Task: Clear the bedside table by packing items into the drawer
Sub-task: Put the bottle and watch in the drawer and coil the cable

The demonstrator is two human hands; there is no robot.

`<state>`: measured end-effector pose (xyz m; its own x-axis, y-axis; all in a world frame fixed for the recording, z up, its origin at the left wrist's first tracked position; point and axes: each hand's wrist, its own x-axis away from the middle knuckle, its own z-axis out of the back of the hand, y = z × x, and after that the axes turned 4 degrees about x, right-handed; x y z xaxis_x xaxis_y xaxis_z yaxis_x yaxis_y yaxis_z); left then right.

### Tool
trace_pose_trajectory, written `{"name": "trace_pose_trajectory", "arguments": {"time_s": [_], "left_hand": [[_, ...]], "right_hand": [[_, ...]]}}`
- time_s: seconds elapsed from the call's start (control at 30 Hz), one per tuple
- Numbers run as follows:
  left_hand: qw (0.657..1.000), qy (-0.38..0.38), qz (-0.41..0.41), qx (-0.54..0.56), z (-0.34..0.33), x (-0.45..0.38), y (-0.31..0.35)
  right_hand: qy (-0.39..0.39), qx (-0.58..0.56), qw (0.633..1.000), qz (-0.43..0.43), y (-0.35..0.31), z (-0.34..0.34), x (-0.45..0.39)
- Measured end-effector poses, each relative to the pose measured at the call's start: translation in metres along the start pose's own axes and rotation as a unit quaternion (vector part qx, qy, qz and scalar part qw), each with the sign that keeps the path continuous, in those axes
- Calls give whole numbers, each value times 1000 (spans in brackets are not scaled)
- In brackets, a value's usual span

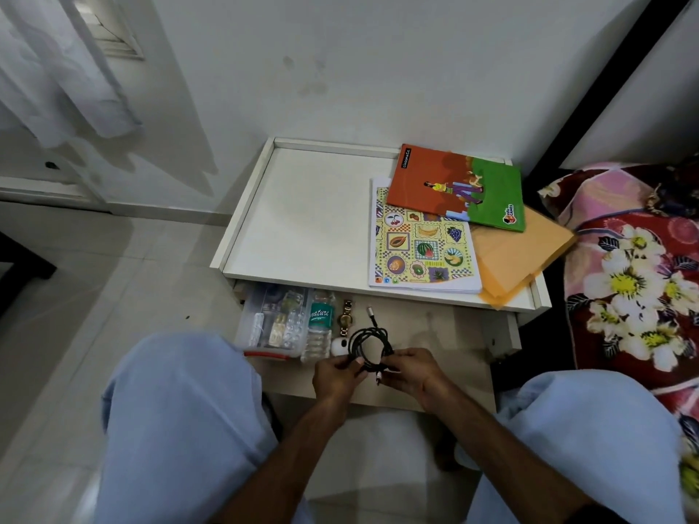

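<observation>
A coiled black cable (368, 344) is held over the open drawer (446, 334) by both hands: my left hand (336, 376) pinches its left side, my right hand (414, 374) its right side. One plug end sticks up toward the table. In the drawer's left part lie a clear plastic box (274, 323) of small items, a water bottle (320, 325), a gold watch (345, 318) and a small white round object (339, 346). On the white bedside table (302, 217) rest an orange-green notebook (459, 187), a fruit-patterned book (423, 247) and orange paper folders (518, 255).
A bed with a floral blanket (639, 266) stands right of the table. My knees in light blue trousers (181, 417) flank the drawer. White wall behind, tiled floor and a curtain (56, 70) to the left.
</observation>
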<state>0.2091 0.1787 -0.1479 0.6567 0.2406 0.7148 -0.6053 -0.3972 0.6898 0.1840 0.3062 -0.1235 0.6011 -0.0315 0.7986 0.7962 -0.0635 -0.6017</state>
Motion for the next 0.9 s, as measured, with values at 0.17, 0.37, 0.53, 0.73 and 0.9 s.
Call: {"name": "trace_pose_trajectory", "arguments": {"time_s": [0.17, 0.37, 0.53, 0.73, 0.9], "left_hand": [[999, -2, 7, -32, -5, -23, -1], [999, 0, 8, -33, -5, -44, -14], [999, 23, 14, -24, -1, -53, -20], [1000, 21, 10, -13, -8, -59, -18], [1000, 12, -2, -24, -9, -55, -16]], "right_hand": [[55, -127, 990, 1, 15, 0, -38], [155, -114, 981, 14, 10, -18, -97], [197, -42, 979, 30, 8, -32, -125], [257, 63, 963, 60, 6, -38, -128], [236, 137, 959, 71, 9, -31, -128]]}}
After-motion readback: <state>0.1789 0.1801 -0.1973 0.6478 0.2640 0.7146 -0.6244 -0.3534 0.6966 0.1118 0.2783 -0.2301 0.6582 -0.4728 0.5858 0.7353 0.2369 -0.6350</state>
